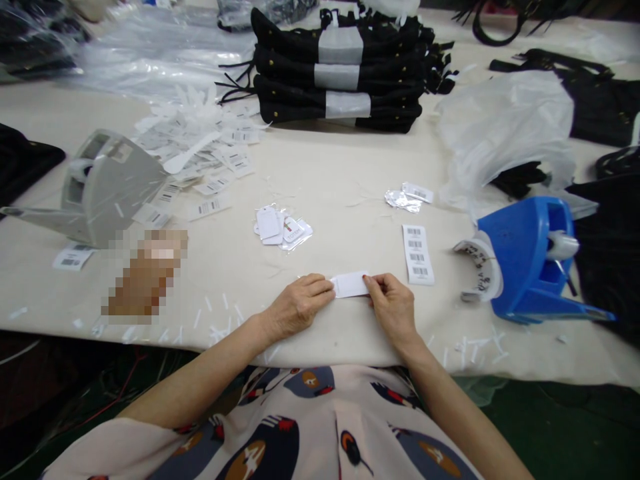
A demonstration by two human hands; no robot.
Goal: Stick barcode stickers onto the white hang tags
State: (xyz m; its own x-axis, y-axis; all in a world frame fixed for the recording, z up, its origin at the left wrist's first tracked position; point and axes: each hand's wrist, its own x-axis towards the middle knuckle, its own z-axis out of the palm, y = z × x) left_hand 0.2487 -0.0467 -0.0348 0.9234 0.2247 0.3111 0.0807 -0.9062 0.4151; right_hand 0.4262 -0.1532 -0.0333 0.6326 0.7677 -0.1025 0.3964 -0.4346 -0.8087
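Observation:
A small blank white tag (351, 285) is stretched between my two hands, just above the front part of the table. Its left end is pinched by my left hand (301, 303). The thumb and fingers of my right hand (393, 308) close on its right end. Beyond the tag lies a small pile of white hang tags (274, 225), one with a printed logo. To the right is a strip of barcode stickers (418, 255), with a few small clear-wrapped labels (406, 198) behind it.
A blue tape dispenser (525, 260) stands at right, a grey one (107, 190) at left. Loose barcode labels (210, 157) are heaped at back left. Bundled black goods (340, 73) are stacked at the back. A plastic bag (505, 120) lies back right. White scraps line the front edge.

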